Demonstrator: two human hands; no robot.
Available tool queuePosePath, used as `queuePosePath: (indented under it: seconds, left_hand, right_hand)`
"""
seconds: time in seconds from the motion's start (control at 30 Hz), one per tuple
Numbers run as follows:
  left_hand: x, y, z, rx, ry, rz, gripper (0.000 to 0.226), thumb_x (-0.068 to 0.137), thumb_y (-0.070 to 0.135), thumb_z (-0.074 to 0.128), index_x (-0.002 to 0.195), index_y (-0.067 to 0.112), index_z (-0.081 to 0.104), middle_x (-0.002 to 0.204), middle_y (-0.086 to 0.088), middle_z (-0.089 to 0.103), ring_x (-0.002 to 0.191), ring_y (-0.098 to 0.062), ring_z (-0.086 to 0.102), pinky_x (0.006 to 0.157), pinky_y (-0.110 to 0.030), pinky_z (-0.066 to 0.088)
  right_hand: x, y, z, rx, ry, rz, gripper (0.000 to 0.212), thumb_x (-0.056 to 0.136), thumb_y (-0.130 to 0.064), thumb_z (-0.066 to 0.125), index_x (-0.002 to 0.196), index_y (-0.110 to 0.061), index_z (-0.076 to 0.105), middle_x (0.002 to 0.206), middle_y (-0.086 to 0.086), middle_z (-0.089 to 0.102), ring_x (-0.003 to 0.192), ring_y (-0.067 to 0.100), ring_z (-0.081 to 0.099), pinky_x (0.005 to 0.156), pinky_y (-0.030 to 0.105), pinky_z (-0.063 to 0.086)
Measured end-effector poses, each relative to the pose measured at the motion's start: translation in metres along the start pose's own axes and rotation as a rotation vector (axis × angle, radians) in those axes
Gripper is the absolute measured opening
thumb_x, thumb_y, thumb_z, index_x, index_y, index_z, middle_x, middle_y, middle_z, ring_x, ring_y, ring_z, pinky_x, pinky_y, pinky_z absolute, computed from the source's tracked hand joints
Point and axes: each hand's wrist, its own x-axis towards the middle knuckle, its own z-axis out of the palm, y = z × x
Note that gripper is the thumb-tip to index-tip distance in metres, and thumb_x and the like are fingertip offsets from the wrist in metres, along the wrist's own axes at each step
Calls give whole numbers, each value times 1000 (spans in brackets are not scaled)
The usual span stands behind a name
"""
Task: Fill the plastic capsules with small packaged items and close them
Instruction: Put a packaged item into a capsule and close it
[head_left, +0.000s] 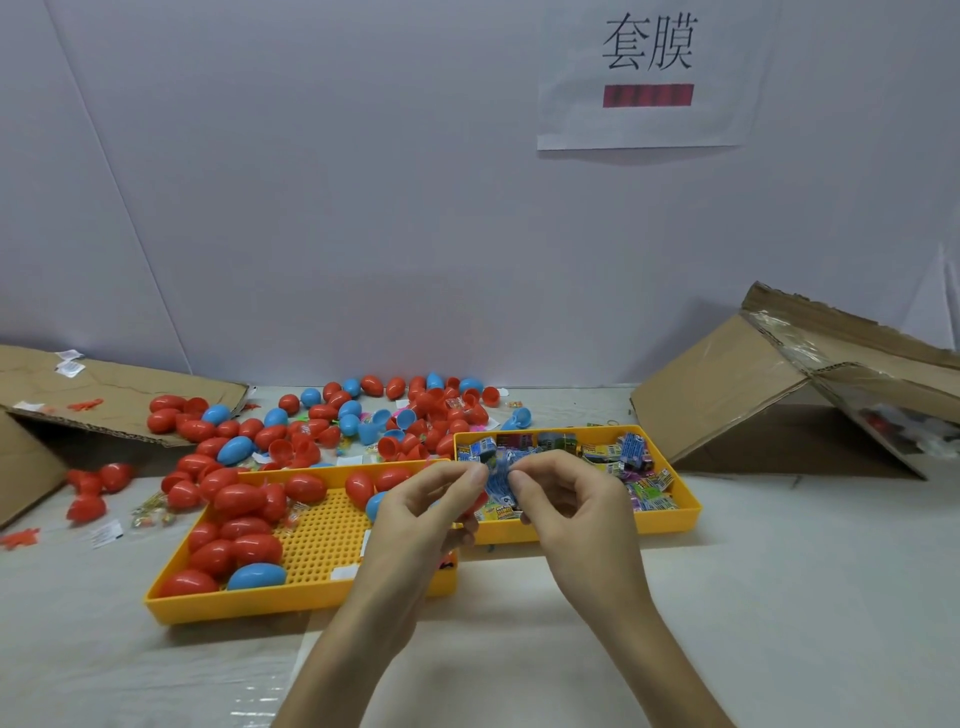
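Both my hands meet above the gap between two yellow trays. My left hand (426, 512) and my right hand (566, 499) pinch a small blue printed packet (497, 480) between their fingertips. A bit of red plastic (474, 503), perhaps a capsule half, shows under my left fingers; I cannot tell whether that hand holds it. The left yellow tray (311, 551) holds closed red and blue capsules (244, 545). The right yellow tray (670, 519) is filled with small packaged items (623, 457).
A heap of red and blue capsules and capsule halves (363, 421) lies on the table behind the trays. An open cardboard box (93, 405) lies at the left, another cardboard box (779, 384) at the right. A white wall with a paper sign (649, 73) stands behind.
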Motion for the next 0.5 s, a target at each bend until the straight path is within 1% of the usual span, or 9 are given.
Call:
queuePosePath:
  seconds: [0.07,0.2,0.33,0.4,0.47,0.5]
  left_hand:
    - [0,1,-2,18,-17,11,38,67,54,76,95,28,80,85,0,70,75,-10,64,68,-23,55]
    - [1,0,-5,19,1,21,38,68,48,76,96,23,80,94,-13,71,78,-15,64,69,-24,54]
    - [1,-1,-5,18,38,39,30,73,43,74,94,22,80,91,-16,71,76,-17,62,66,-23,54]
    - [2,-3,-5,36,79,52,20,76,39,73,91,26,80,87,-13,72,72,-15,62,64,-24,54]
    - [3,-5,-5,73,115,68,9,84,31,73,89,29,80,83,-6,73,69,-12,62,63,-23,55]
    - [4,-6,-6,87,127,74,8,86,28,73,89,29,80,83,-3,74,68,-10,62,62,-22,55]
  right_hand:
    - [-1,-1,0,-7,1,-10,14,94,-17,69,89,-29,73,79,-15,71,79,11,69,68,26,57]
    - [0,-1,-1,11,15,-1,15,94,-17,69,86,-29,73,77,-13,71,76,11,67,66,22,53]
    - [0,-1,-1,5,30,-14,11,93,-16,70,89,-26,74,82,-15,71,82,7,67,67,15,50]
    - [0,-1,0,2,17,-26,10,93,-17,70,89,-25,74,83,-14,70,83,8,66,67,16,50]
    - [0,-2,0,0,-15,-53,10,93,-17,71,88,-25,73,86,-13,68,85,11,65,69,20,50]
    - [0,-3,0,4,-35,-73,11,93,-17,71,87,-26,73,89,-12,67,88,12,64,71,21,50]
